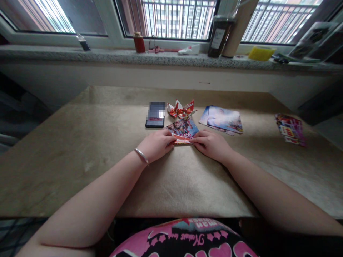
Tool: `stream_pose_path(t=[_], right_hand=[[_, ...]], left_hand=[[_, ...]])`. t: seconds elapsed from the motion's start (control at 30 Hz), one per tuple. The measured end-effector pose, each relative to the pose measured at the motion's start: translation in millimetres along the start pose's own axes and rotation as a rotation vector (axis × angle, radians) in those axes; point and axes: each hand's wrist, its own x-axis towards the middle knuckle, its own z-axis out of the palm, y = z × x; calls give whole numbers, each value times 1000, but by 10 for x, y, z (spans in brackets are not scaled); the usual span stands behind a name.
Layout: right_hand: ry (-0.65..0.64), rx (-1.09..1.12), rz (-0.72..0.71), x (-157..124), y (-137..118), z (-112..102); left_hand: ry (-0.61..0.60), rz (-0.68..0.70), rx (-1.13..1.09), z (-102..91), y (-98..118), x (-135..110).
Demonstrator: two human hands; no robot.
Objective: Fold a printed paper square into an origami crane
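Note:
A colourful printed paper lies on the tan table in front of me, partly folded. My left hand presses its near-left edge with curled fingers. My right hand pinches the near-right edge. A silver bangle circles my left wrist. Just behind the paper sits a folded red-and-white paper shape.
A dark phone lies left of the folded shape. A small stack of printed sheets lies to the right, and another sheet lies farther right. The stone windowsill holds a red lighter, a dark jar, a cardboard tube and yellow tape.

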Motion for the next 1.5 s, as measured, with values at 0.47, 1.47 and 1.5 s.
stream_pose_path(t=[0.47,1.47,1.5], right_hand=[[-12,-52,6,1,-7,0],[-54,-131,34,19,-25,-51],[-63,-134,41,16,-25,-66]], left_hand=[[32,-18,70,17,29,25],[46,5,265,39,254,-7],[50,-6,265,44,267,-6]])
